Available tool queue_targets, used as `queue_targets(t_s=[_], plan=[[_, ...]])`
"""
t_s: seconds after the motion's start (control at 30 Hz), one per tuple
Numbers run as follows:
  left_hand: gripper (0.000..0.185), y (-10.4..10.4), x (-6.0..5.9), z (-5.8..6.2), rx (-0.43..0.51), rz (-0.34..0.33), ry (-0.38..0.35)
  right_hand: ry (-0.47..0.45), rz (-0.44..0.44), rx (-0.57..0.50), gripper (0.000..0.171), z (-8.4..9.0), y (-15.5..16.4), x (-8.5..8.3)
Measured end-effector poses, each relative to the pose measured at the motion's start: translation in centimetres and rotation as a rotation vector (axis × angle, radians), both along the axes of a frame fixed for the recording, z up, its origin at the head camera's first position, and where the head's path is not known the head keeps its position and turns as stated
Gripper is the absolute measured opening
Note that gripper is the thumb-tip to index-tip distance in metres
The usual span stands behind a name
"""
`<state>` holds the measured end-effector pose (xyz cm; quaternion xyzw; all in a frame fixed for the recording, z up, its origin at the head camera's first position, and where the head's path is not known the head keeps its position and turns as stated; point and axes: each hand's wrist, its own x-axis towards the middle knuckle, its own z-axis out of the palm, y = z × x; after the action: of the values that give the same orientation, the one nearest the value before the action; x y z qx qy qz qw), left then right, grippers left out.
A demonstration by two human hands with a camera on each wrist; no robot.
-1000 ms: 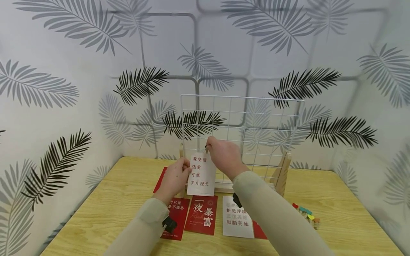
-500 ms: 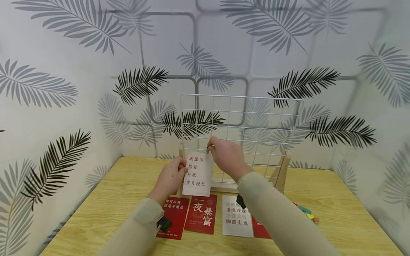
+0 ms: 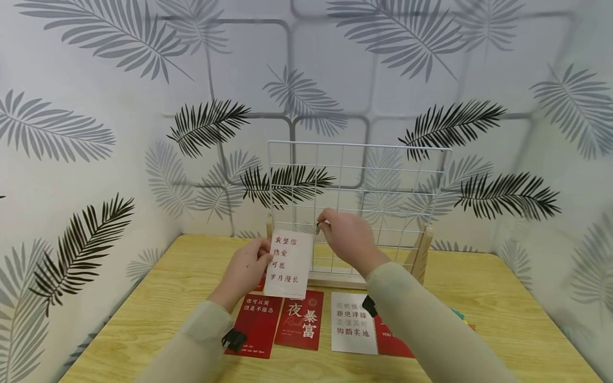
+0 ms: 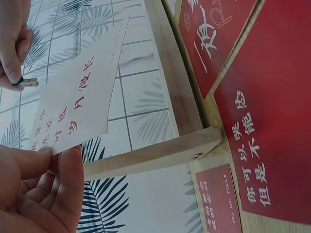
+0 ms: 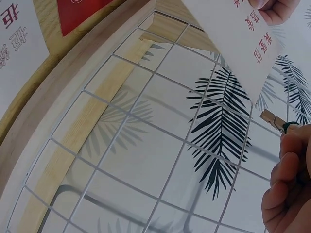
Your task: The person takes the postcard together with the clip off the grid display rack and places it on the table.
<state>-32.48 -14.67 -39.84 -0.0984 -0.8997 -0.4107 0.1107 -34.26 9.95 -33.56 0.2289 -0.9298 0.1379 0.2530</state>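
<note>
Left hand [image 3: 244, 268] pinches the white card [image 3: 289, 264] by its left edge, thumb and fingers closed on the paper, holding it upright just in front of the wire grid's [image 3: 383, 181] lower left corner. The card is off the table, hanging above the red cards [image 3: 300, 320] that lie along the near edge.

Right hand [image 3: 348, 238] is just beside the card's top right corner, fingers curled round a small wooden clip [image 5: 272, 120] with a green tip. In the right wrist view the clip pokes out from the fingertips, apart from the card and not touching the wire. Whether its jaws are squeezed apart I cannot tell.

By my reading the step in hand is clipping this card onto the grid. To do it well, the card's top edge should sit flat against a horizontal wire before the clip comes in; at the moment the card tilts a little away from the grid, as the left wrist view shows. The left hand would do best to keep its pinch low on the edge, clear of the top, so the clip has room. The clip should bite both paper and wire, square to the edge, not at a slant. The likely slip: catching only the paper, or letting the card swing as the pinch loosens.

Another white card [image 3: 354, 322] lies flat near the grid's wooden base [image 3: 335, 277], with a few coloured clips [image 3: 461, 316] towards the table's [image 3: 503, 298] right edge.
</note>
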Motion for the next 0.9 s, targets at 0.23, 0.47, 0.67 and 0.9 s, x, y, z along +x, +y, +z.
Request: queue_targets(t_s=[0.23,0.47,0.67,0.9], plan=[[0.004,-0.9,0.7,0.1,-0.019,0.017,-0.011,-0.04,-0.005,0.005,0.014,-0.2,0.8,0.6],[0.006,-2.1,1.2,0.2,-0.015,0.014,-0.036,-0.03,-0.006,0.001,0.013,-0.5,1.8,1.1],[0.004,-3.2,1.6,0.1,0.005,0.004,-0.057,-0.051,-0.018,-0.008,0.013,-0.8,2.6,1.4],[0.007,-3.9,2.0,0.2,0.025,-0.009,-0.088,-0.067,-0.02,-0.042,0.013,-1.3,4.0,1.8]])
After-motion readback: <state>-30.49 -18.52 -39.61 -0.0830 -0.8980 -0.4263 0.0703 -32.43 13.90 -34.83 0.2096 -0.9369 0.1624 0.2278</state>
